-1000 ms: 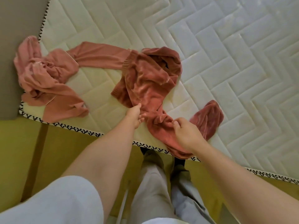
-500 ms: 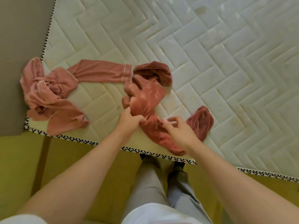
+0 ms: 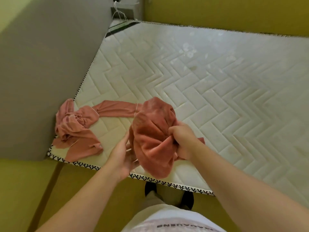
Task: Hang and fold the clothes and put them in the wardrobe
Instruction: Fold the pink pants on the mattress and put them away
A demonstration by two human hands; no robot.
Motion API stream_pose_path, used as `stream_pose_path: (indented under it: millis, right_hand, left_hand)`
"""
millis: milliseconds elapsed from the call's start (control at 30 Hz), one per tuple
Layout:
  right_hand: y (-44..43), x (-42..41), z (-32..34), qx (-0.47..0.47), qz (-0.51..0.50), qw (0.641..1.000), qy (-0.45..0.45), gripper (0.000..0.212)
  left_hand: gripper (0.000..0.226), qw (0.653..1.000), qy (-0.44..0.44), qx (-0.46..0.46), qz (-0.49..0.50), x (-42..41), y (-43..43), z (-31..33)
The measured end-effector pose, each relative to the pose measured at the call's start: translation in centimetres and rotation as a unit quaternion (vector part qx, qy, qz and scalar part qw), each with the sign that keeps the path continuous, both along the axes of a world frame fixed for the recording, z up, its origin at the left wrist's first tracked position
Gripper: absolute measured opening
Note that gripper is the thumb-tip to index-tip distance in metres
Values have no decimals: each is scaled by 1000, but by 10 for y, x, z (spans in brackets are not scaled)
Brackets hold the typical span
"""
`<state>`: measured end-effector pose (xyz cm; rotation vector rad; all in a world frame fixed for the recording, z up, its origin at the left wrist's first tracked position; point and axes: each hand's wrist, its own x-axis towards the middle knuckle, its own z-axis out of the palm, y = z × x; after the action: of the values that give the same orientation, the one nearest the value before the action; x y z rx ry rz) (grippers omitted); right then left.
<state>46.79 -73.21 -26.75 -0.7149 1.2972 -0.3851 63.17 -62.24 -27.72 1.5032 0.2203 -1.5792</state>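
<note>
Darker pink garment [image 3: 153, 139]: bunched, raised above mattress [image 3: 217, 97] edge. Lighter pink garment [image 3: 78, 131]: crumpled at left corner, 1 sleeve outstretched.

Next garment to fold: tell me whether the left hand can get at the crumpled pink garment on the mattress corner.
Probably yes. The left hand only touches the held garment; bare mattress lies between it and the crumpled pink garment.

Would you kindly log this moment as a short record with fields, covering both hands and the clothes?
Held item: dark pink garment, bunched, held over the near edge of the mattress
Right hand: grips a fistful of it
Left hand: against its left side, fingertips hidden
Other item: lighter pink garment, crumpled at the mattress's left near corner
Folded: neither yet
</note>
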Motion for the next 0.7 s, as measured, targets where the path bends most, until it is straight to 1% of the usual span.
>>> stream_pose_path:
  millis: [67,100,200,233,267,333,367,433,467,500,533,567,600,633,667,700]
  right_hand:
    - [3,-11,13,-23,-23,999,-39,65]
    - [6,-17,20,-36,-30,998,-51,65]
    - [11,-44,39,-57,-77,992,-87,63]
    - [12,-56,45,-64,-96,990,-84,62]
    - [13,-68,50,-77,-110,988,-71,61]
    - [15,-94,60,-111,-116,987,-25,60]
    - [16,-108,64,-132,-102,986,11,60]
    - [19,-135,73,-171,-37,978,113,52]
    - [21,-146,78,-184,5,967,176,47]
    - [23,-153,82,-194,41,950,241,48]
    - [23,-159,86,-207,60,927,308,58]
    - [24,-162,90,-231,62,900,364,77]
    - [24,-163,96,-276,57,876,390,93]
    - [24,-161,104,-344,59,857,379,101]
    - [24,-158,113,-406,71,849,331,101]
    - [23,-154,123,-441,84,853,267,100]
  left_hand:
    - [67,998,58,-4,7,-4,-3,-2]
    - [66,997,79,-14,7,-7,-7,1]
    - [34,991,108,-77,-34,-20,-25,13]
    - [35,987,112,-101,-54,-26,-32,18]
    - [37,983,103,-131,-75,-30,-41,22]
    - [41,971,58,-199,-116,-36,-59,37]
    - [45,962,30,-231,-140,-38,-69,46]
    - [52,940,-49,-278,-191,-45,-86,69]
    - [53,923,-88,-304,-218,-50,-93,81]
    - [51,901,-118,-335,-249,-57,-98,94]
    - [47,873,-143,-371,-283,-65,-100,110]
    - [44,839,-176,-404,-318,-74,-101,125]
    - [41,805,-218,-427,-350,-82,-101,139]
    - [39,771,-261,-441,-377,-89,-102,151]
    - [37,733,-302,-456,-406,-95,-102,163]
    - [36,686,-341,-474,-435,-100,-102,174]
